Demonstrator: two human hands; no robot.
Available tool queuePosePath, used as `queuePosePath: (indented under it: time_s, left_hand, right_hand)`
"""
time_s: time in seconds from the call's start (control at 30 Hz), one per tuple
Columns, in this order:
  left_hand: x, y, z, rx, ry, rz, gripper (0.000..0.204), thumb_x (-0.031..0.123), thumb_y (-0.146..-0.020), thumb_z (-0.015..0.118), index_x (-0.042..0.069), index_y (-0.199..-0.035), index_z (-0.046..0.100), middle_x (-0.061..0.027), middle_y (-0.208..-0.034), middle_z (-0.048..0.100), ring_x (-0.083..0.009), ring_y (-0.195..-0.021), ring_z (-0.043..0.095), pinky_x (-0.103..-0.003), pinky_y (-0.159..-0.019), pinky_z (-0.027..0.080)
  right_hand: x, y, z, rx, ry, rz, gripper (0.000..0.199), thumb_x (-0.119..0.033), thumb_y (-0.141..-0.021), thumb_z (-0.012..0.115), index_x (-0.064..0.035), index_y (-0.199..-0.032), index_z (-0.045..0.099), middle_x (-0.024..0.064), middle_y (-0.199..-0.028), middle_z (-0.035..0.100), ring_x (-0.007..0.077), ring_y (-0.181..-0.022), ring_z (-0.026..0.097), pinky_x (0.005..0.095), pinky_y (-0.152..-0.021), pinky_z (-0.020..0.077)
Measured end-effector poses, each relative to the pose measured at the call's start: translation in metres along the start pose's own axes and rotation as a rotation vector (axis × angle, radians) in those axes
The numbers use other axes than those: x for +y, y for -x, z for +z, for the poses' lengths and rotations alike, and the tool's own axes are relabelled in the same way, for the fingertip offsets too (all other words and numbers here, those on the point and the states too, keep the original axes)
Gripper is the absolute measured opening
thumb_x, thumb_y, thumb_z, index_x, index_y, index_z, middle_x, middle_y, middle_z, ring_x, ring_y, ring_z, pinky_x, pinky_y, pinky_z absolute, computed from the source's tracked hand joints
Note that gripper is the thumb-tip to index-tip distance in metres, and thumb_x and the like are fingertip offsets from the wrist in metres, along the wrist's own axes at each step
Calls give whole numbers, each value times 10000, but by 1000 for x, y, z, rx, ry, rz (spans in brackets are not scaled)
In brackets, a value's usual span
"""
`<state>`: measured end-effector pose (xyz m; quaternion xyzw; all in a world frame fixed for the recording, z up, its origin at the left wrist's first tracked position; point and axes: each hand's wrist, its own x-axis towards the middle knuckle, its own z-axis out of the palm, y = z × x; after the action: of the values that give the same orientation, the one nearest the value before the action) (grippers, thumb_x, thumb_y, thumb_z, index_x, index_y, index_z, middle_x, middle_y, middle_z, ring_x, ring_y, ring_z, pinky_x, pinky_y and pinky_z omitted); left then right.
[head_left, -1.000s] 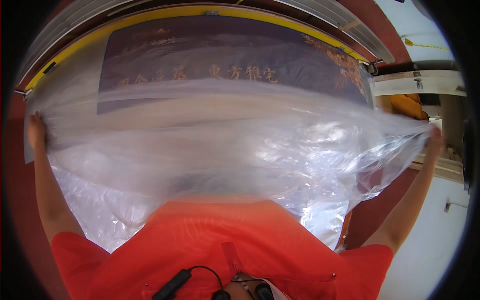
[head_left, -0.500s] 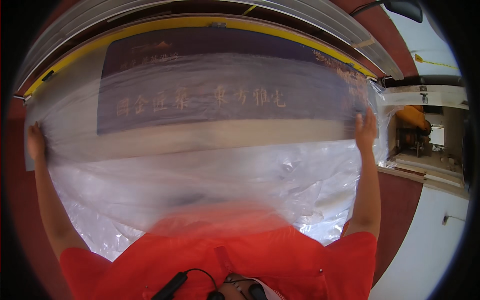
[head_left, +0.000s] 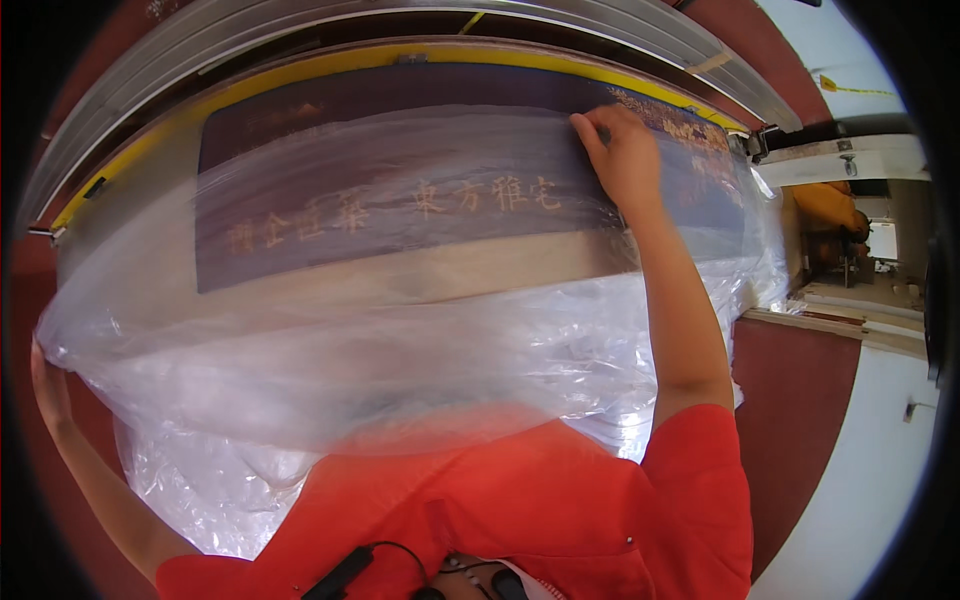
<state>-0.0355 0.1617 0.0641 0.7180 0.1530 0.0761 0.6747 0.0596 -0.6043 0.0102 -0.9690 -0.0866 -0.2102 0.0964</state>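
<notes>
The right hand has moved inward from the sheet's right edge and now presses flat, ungripped, on the clear plastic sheet draped over the dark printed panel; the left hand still grips the sheet's left edge

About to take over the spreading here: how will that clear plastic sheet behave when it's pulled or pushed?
The clear plastic sheet looks floppy: it sags and wrinkles between the left hand and right hand. Probably very light, so it may billow. Its glossy surface might slide over the dark printed panel.
</notes>
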Motion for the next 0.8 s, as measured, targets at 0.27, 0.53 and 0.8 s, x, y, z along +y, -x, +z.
queuePosePath:
  time_s: [0.27,0.53,0.8]
  left_hand:
    - [14,5,-10,306,-73,43,387,272,-840,435,-14,-1099,439,-65,-1063,480,-175,-1008,431,-313,-878,325]
    - [-67,-140,100,428,-926,377,386,354,-808,449,-3,-887,572,-110,-815,580,-187,-774,535,-286,-698,397]
    - [-84,-211,164,710,-1017,75,658,593,-659,475,0,-922,584,-183,-926,568,-288,-914,523,-335,-789,382]
  right_hand:
    - [-10,-8,-10,143,-377,-27,121,-142,-772,525,-38,-722,486,43,-569,430,165,-562,452,282,-524,372]
    - [55,-6,-4,202,-204,329,214,-203,-775,493,8,-743,484,169,-668,555,302,-621,546,351,-585,422]
    - [97,-59,30,264,-228,869,395,-417,-644,612,-38,-746,573,143,-782,592,258,-757,566,317,-695,417]
